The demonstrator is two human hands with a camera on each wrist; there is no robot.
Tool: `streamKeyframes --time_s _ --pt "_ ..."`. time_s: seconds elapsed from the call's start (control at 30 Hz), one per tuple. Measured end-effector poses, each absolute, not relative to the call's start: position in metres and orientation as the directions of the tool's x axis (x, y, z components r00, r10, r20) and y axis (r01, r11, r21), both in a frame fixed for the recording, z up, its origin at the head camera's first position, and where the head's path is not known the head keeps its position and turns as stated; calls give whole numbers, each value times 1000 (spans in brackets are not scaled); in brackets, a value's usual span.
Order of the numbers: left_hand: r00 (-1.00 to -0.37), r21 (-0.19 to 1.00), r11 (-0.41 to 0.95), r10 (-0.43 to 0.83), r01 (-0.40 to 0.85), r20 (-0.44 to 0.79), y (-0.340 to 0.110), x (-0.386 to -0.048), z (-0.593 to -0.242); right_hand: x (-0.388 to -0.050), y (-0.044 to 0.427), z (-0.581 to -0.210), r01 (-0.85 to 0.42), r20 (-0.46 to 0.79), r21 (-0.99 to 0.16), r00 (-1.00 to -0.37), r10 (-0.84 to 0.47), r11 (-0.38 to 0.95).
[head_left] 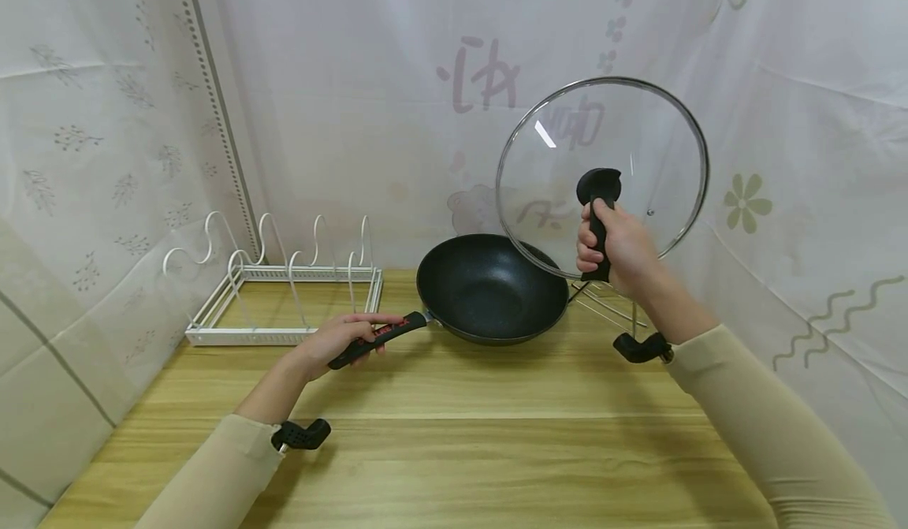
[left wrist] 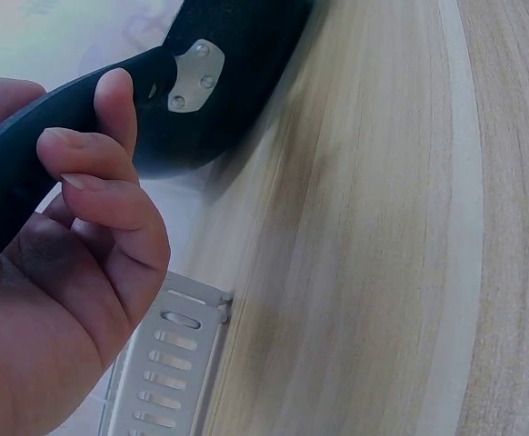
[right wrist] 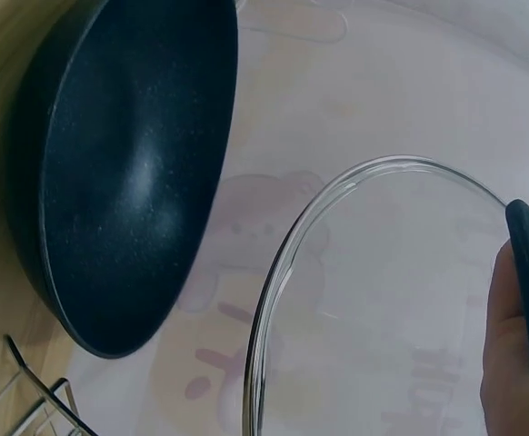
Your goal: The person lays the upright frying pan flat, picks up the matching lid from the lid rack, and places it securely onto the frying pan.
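My left hand [head_left: 329, 345] holds the long black handle [head_left: 407, 325] of a black wok [head_left: 489, 296]. In the left wrist view its fingers [left wrist: 114, 204] curl about that handle, near the riveted metal bracket [left wrist: 196, 77]. Whether the wok's base touches the table I cannot tell. My right hand [head_left: 627, 249] grips the black knob handle [head_left: 600, 186] of a round glass lid [head_left: 660, 135] with a metal rim. The lid is raised steeply tilted, above and to the right of the wok. In the right wrist view, the wok [right wrist: 128, 182] and lid [right wrist: 383, 272] are apart.
A white rack [head_left: 244, 338] with curved wire dividers stands on the wooden table [head_left: 454, 466], left of the wok. Behind the right arm is a thin metal wire rack [head_left: 603, 304], partly hidden. A patterned curtain [head_left: 369, 119] hangs close behind everything.
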State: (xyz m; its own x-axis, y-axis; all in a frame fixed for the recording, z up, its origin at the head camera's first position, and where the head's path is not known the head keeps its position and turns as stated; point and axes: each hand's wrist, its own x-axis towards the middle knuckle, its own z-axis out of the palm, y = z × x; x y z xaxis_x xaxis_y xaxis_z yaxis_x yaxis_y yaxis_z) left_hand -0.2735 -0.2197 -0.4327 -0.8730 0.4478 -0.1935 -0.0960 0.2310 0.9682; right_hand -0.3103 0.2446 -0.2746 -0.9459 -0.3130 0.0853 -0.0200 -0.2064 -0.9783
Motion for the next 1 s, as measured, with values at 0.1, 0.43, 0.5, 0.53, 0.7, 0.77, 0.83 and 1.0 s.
streamKeyframes --time_s 0.1,0.43,0.5,0.53,0.7,0.77,0.83,1.0 --pt "-873 968 230 448 -98 -195 -220 -273 -433 -310 242 -279 -8 72 -981 -943 -324 -196" --pt "-872 969 228 450 -97 -193 -220 -275 -434 -311 235 -292 30 29 -985 -943 -332 -170" --pt "-872 970 222 451 -98 -192 -220 -275 -435 -311 233 -295 39 20 -985 -941 -339 -167" --pt "-871 971 219 452 -99 -191 -220 -275 -435 -311 232 -296 42 17 -986 -939 -343 -164" --pt "-870 974 202 457 -102 -185 -221 -277 -437 -311 227 -303 59 0 -986 -935 -355 -156" --pt "-870 975 201 458 -99 -183 -221 -277 -438 -311 226 -305 72 -11 -985 -935 -355 -157" --pt "-870 975 203 459 -96 -181 -221 -277 -438 -311 224 -307 81 -20 -984 -935 -354 -157" --pt "-868 975 202 463 -95 -181 -221 -278 -438 -310 222 -311 88 -31 -986 -933 -359 -143"
